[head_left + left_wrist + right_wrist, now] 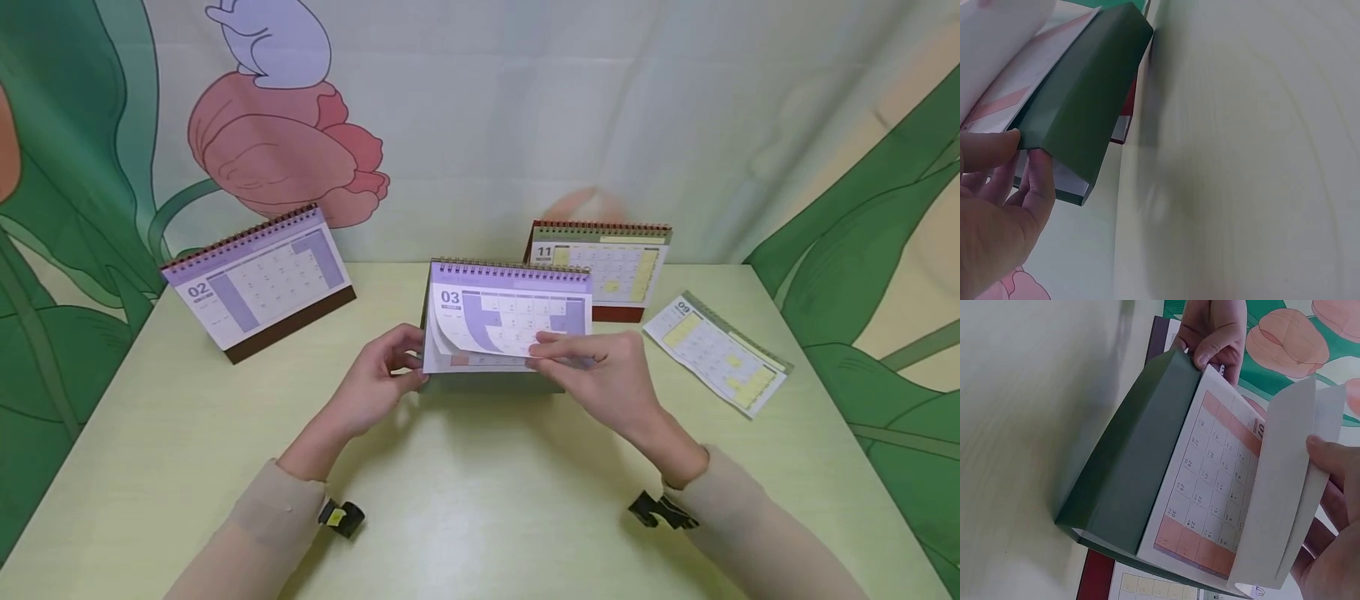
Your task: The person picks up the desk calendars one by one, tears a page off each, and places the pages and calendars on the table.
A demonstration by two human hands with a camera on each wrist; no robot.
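A spiral-bound desk calendar with a dark green stand is held tilted at the middle of the table. Its front page is purple and marked 03. My left hand grips the stand's left edge between thumb and fingers. With thumb and fingertips my right hand pinches the lower edge of several lifted pages, which curl away from the rest. Beneath them a page with pink columns shows in the right wrist view.
To the left stands a brown-based calendar marked 02. Behind and right of the held one is a red-based calendar marked 11, partly hidden. A loose calendar sheet marked 09 lies at the right. A printed curtain hangs behind the table.
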